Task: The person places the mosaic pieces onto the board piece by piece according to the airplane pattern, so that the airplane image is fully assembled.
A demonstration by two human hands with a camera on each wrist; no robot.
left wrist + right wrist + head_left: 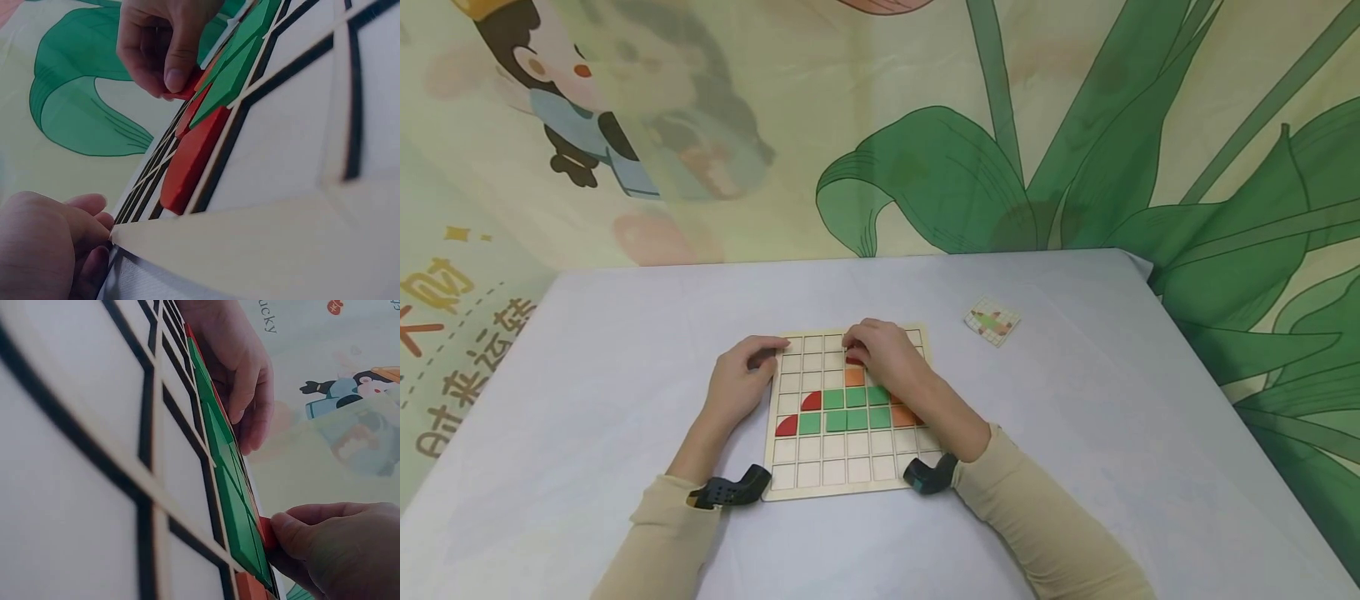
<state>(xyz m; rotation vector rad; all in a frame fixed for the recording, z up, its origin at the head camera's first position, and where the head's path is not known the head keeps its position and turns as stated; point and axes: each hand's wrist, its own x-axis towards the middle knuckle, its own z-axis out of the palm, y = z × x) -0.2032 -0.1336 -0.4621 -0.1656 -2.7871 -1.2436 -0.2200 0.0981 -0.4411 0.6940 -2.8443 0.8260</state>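
A wooden grid board (842, 493) lies on the table, its square cells framed by raised strips. My left hand (739, 379) holds the board's far left edge, thumb and fingers pinching it in the left wrist view. Over the upper middle cells, my right hand (891, 358) pinches a red tile (267, 532) between thumb and fingers, just above an orange tile (854, 377). Several green tiles (856, 419) fill two rows. At their left ends sit two red rounded tiles, one upper (812, 402) and one lower (786, 426). My right hand and wrist partly hide the right side.
A small square pattern card (992, 322) with green, red and orange shapes lies to the right beyond the board. White cloth (1075, 375) covers the table. Behind it hangs a printed backdrop (925, 175) with large leaves and a cartoon figure.
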